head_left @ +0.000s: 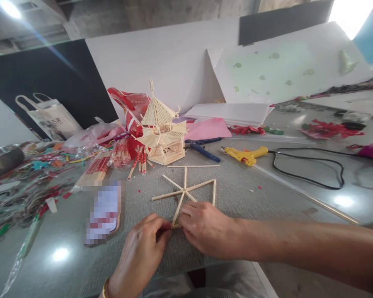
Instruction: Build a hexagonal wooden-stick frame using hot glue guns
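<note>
A six-spoked frame of pale wooden sticks (170, 194) lies flat on the grey table, its spokes meeting at a hub. One outer stick (214, 192) joins it on the right side. At the near end of a spoke, my left hand (146, 242) is pinched closed at the corner, on a wooden stick (175, 226). My right hand (205, 227), fingers bent and pressed together, holds the same stick from the other side and covers part of the frame. Most of that stick is hidden by the fingers. A loose stick (193, 166) lies just beyond the frame.
A stick-built pagoda model (164, 136) stands behind the frame. Blue-handled pliers (205, 150) and a yellow glue gun (247, 155) with a black cord (311, 150) lie to its right. Leftward are a phone-like object (104, 213), wrapped stick bundles (95, 167) and craft scraps (15, 207).
</note>
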`<control>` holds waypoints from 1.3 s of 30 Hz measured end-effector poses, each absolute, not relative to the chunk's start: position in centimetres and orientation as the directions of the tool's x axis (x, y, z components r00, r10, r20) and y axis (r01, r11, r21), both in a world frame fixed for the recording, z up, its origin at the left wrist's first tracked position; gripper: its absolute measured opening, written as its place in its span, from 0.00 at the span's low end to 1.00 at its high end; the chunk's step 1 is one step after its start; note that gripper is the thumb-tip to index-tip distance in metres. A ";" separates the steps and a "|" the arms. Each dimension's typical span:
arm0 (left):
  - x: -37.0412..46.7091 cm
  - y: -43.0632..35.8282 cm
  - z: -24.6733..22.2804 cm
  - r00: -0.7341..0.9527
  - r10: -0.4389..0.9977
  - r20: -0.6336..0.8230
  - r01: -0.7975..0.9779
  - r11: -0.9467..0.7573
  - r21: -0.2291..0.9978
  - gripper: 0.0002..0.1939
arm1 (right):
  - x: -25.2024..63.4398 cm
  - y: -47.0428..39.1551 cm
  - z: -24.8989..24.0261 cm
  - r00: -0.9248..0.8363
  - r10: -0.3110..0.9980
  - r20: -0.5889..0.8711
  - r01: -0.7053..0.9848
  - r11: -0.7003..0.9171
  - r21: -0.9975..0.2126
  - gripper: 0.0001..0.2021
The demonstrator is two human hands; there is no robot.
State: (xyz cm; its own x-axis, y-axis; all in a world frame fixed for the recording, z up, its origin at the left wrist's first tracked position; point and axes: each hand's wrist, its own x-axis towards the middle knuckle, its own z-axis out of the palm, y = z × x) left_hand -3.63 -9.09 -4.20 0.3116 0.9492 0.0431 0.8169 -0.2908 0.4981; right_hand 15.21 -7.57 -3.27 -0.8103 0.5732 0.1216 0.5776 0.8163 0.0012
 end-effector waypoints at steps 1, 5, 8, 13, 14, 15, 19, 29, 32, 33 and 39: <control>-3.6 -9.1 -4.3 0.310 0.950 0.045 0.819 -0.291 0.495 0.07 | 15.2 -7.6 -3.3 -0.807 0.579 0.116 0.583 0.813 -0.005 0.08; -3.6 -8.9 -4.7 0.308 0.950 0.050 0.829 -0.294 0.476 0.08 | 15.0 -7.5 -3.5 -0.806 0.581 0.113 0.583 0.812 -0.013 0.08; -3.6 -8.9 -4.7 0.303 0.952 0.048 0.834 -0.290 0.469 0.08 | 15.0 -7.4 -3.8 -0.801 0.586 0.120 0.588 0.809 -0.027 0.08; -3.4 -9.1 -4.6 0.305 0.951 0.049 0.847 -0.294 0.444 0.08 | 15.0 -7.2 -4.2 -0.802 0.578 0.147 0.580 0.814 -0.037 0.07; -3.4 -9.2 -4.6 0.306 0.951 0.051 0.850 -0.296 0.436 0.09 | 15.0 -7.1 -4.3 -0.804 0.573 0.155 0.575 0.817 -0.036 0.07; -3.4 -9.2 -4.6 0.307 0.950 0.052 0.853 -0.299 0.428 0.09 | 15.0 -7.1 -4.4 -0.807 0.568 0.162 0.571 0.820 -0.033 0.07; -3.3 -9.3 -4.6 0.317 0.946 0.066 0.856 -0.315 0.410 0.09 | 14.9 -7.3 -4.4 -0.807 0.564 0.173 0.571 0.821 -0.014 0.06; -3.3 -9.5 -4.4 0.325 0.944 0.048 0.861 -0.317 0.397 0.09 | 14.6 -7.5 -3.6 -0.822 0.555 0.131 0.562 0.827 0.020 0.06; -3.2 -9.6 -4.3 0.325 0.945 0.042 0.861 -0.314 0.401 0.09 | 14.6 -7.5 -3.7 -0.822 0.552 0.141 0.560 0.828 0.027 0.06; -3.2 -9.6 -4.2 0.326 0.944 0.040 0.860 -0.314 0.403 0.09 | 14.6 -7.5 -3.8 -0.821 0.552 0.144 0.562 0.827 0.030 0.06; -3.1 -9.6 -4.2 0.329 0.944 0.033 0.863 -0.315 0.395 0.09 | 14.7 -7.5 -4.1 -0.813 0.560 0.157 0.570 0.821 0.026 0.06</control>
State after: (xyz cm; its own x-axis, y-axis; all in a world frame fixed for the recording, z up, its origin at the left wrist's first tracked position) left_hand -3.10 -9.58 -4.17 0.3293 0.9436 0.0333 0.8630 -0.3151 0.3948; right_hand 14.66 -7.50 -4.09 -0.8135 0.5601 0.1565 0.5703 0.8210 0.0264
